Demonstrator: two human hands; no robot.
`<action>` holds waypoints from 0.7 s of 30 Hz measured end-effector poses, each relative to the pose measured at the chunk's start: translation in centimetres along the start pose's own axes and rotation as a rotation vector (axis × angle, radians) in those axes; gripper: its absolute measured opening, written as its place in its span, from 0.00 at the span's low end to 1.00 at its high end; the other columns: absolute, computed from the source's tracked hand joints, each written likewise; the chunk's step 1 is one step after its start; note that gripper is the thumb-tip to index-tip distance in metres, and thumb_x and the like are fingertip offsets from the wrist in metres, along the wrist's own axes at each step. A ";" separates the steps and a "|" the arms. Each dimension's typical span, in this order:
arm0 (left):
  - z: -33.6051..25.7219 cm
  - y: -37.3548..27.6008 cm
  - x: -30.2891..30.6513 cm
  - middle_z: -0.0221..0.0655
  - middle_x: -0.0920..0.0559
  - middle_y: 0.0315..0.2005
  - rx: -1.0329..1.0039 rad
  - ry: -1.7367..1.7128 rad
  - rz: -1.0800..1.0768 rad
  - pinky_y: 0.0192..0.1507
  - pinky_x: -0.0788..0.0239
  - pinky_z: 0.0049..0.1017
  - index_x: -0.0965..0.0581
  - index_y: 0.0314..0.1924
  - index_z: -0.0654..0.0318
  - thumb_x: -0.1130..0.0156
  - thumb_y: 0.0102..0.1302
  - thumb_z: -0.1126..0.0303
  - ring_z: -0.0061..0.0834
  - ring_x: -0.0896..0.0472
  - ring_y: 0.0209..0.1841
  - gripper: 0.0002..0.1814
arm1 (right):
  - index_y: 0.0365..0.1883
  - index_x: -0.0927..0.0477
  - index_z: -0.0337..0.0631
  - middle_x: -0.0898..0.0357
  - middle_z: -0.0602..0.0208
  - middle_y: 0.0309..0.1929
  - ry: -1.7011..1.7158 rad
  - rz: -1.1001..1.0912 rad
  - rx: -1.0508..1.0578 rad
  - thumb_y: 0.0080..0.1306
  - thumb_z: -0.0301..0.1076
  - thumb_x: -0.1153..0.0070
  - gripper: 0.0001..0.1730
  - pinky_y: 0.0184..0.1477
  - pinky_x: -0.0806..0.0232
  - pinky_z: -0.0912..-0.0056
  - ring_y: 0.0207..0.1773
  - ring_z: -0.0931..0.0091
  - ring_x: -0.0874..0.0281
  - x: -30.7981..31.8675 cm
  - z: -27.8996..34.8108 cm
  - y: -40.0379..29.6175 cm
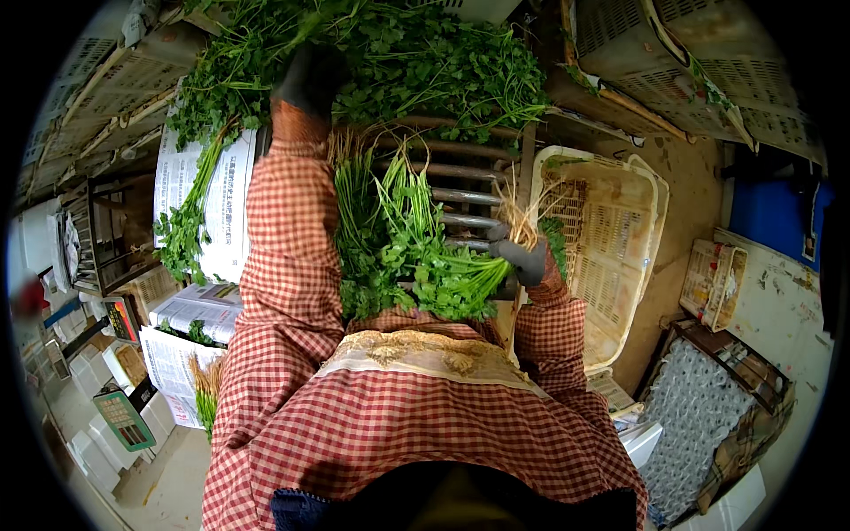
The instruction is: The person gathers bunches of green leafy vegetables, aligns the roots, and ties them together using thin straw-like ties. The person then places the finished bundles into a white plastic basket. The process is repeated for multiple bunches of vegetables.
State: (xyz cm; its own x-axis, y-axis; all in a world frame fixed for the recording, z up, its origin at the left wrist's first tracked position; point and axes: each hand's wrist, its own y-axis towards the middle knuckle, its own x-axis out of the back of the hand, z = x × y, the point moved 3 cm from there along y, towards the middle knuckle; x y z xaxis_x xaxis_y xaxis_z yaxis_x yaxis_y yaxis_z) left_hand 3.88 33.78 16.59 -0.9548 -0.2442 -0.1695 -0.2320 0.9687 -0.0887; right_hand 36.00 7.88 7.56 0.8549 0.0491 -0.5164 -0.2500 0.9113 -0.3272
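Note:
My right hand [522, 260], in a dark grey glove, grips a bunch of cilantro [473, 275] near its pale roots [524, 212]; the leaves point left. My left hand [312, 76], in a dark glove, reaches forward to a large heap of cilantro [438, 73]; it is blurred and its fingers cannot be made out. Between my arms, more cilantro bunches [406, 206] lie with their roots away from me, over a rack of metal bars [465, 196]. Under the leaves of the heap, the far bars are hidden.
At right stands a pale plastic basket [601, 265]. Newspaper [226, 199] lies left, with a cilantro bunch [202, 192] across it. Slatted plastic crates [664, 66] rise at the far right. A green-framed scale display [124, 419] and white boxes [93, 458] are at lower left.

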 end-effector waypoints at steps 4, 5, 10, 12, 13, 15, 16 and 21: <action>6.3 -10.1 -2.2 0.50 0.27 0.56 0.307 0.761 0.176 0.61 0.34 0.37 0.37 0.64 0.66 0.41 0.65 0.58 0.44 0.25 0.55 0.32 | 0.45 0.25 0.28 0.23 0.59 0.36 0.002 -0.109 -0.028 0.59 0.38 0.40 0.23 0.51 0.35 0.62 0.38 0.71 0.26 -4.2 2.9 2.9; 7.2 -13.0 -2.8 0.50 0.28 0.57 0.472 0.935 0.250 0.62 0.35 0.38 0.38 0.65 0.66 0.40 0.65 0.58 0.44 0.25 0.56 0.33 | 0.44 0.24 0.28 0.22 0.59 0.34 -0.131 -0.178 -0.035 0.59 0.40 0.39 0.23 0.52 0.35 0.61 0.37 0.71 0.25 -5.4 4.2 4.2; 12.6 -15.9 -4.0 0.55 0.25 0.54 0.536 1.250 0.399 0.52 0.28 0.42 0.43 0.68 0.65 0.38 0.62 0.58 0.51 0.22 0.50 0.39 | 0.35 0.20 0.27 0.21 0.52 0.31 -0.768 -0.403 -0.508 0.53 0.38 0.33 0.21 0.37 0.35 0.60 0.39 0.60 0.24 -2.7 -2.3 12.9; 13.1 -15.7 -4.6 0.50 0.20 0.45 0.683 1.245 0.409 0.45 0.26 0.39 0.35 0.63 0.67 0.36 0.61 0.62 0.45 0.19 0.42 0.33 | 0.35 0.19 0.30 0.20 0.54 0.33 -1.042 -0.249 -0.157 0.56 0.33 0.35 0.14 0.38 0.35 0.61 0.39 0.61 0.24 1.6 -10.2 15.7; 13.7 -15.8 -3.8 0.47 0.20 0.42 0.613 1.036 0.345 0.42 0.26 0.37 0.33 0.61 0.67 0.35 0.60 0.64 0.41 0.20 0.40 0.31 | 0.36 0.18 0.31 0.19 0.56 0.35 -0.792 -0.309 -0.187 0.56 0.32 0.35 0.13 0.38 0.35 0.62 0.39 0.64 0.23 0.0 -8.7 15.6; 14.4 -16.2 -2.0 0.41 0.19 0.37 0.448 0.623 0.233 0.37 0.26 0.33 0.29 0.56 0.68 0.34 0.59 0.67 0.34 0.21 0.34 0.27 | 0.37 0.18 0.32 0.18 0.61 0.38 -0.290 -0.433 -0.242 0.57 0.29 0.35 0.12 0.39 0.34 0.63 0.39 0.70 0.22 -3.4 -4.6 14.6; 14.0 -16.5 -1.7 0.34 0.21 0.32 0.457 0.366 0.225 0.30 0.30 0.27 0.26 0.52 0.68 0.35 0.59 0.73 0.24 0.25 0.29 0.20 | 0.40 0.18 0.31 0.18 0.65 0.39 -0.259 -0.362 -0.223 0.56 0.29 0.34 0.15 0.40 0.32 0.68 0.42 0.73 0.22 -4.9 -1.5 13.2; 13.0 -18.3 -3.0 0.31 0.21 0.32 0.550 0.070 0.368 0.28 0.31 0.24 0.27 0.53 0.70 0.39 0.62 0.75 0.19 0.25 0.28 0.18 | 0.53 0.25 0.30 0.24 0.53 0.53 -0.444 0.040 -0.223 0.66 0.36 0.43 0.21 0.60 0.29 0.65 0.58 0.66 0.26 -1.0 -1.8 11.7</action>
State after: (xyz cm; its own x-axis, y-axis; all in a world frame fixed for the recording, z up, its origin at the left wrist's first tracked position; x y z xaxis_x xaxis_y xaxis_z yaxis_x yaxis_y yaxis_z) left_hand 13.40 16.23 5.94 -0.9678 0.1193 -0.2215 0.2219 0.8193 -0.5287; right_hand 31.41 17.80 2.83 0.9415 0.2959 -0.1615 -0.3365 0.7979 -0.5001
